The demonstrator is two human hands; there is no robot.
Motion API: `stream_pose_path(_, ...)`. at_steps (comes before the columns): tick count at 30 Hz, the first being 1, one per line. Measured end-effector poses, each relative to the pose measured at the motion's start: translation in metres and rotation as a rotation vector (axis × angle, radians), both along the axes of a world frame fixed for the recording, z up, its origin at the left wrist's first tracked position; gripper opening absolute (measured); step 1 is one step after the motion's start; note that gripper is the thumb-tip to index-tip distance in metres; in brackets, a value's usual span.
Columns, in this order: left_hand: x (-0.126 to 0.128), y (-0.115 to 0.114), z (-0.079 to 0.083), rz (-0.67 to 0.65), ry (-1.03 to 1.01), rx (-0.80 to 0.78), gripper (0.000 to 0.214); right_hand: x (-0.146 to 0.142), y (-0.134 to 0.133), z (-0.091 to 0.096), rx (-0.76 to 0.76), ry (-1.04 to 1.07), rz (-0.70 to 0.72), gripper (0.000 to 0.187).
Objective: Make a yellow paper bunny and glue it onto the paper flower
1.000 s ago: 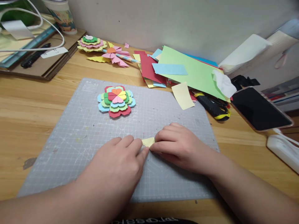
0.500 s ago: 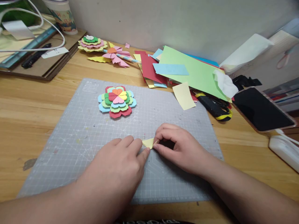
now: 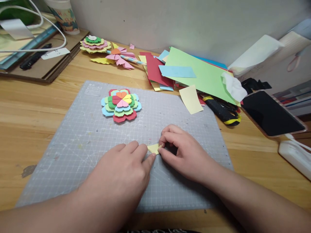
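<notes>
A small folded piece of pale yellow paper (image 3: 153,149) lies on the grey cutting mat (image 3: 80,155), between my two hands. My left hand (image 3: 126,168) presses its left part against the mat with thumb and fingers, hiding some of it. With thumb and forefinger my right hand (image 3: 181,150) pinches the paper's right corner, which is bent up a little. Beyond my hands, on the mat, rests a layered paper flower (image 3: 122,105) in red, blue, green, pink, orange and yellow. A loose pale yellow sheet (image 3: 191,99) overlaps the mat's far right edge.
Coloured paper (image 3: 201,72) is piled by the wall, a crumpled tissue (image 3: 234,87) on it. A black and yellow cutter (image 3: 222,110) and a phone (image 3: 273,111) lie to the right. More paper flowers (image 3: 96,44), a paper cup (image 3: 64,17) and a pen (image 3: 35,57) are far left.
My right hand has shifted very slightly at the paper's right corner, its fingers still pinching. My left hand keeps its place. The whole view has moved a little.
</notes>
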State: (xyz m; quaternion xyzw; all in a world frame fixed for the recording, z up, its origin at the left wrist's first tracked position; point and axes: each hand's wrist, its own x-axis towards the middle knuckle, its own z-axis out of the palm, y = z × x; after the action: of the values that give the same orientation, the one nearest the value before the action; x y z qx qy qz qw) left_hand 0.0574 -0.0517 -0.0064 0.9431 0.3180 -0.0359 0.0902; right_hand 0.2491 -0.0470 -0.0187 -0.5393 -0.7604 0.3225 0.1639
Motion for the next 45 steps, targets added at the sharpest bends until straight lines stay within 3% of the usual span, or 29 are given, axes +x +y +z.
stream_pose_path(11,0.0,-0.003,-0.004,0.08,-0.059,-0.016,0.023,-0.002,0.0,-0.003,0.022,-0.019,-0.001,0.013)
stream_pose_path(20,0.0,-0.01,-0.005,-0.031,-0.174,0.183,0.029,0.0,0.0,-0.001,0.005,0.001,-0.004,0.014)
stream_pose_path(45,0.0,-0.011,-0.01,-0.013,-0.091,0.158,0.036,0.002,0.001,-0.003,0.024,0.014,0.028,0.013)
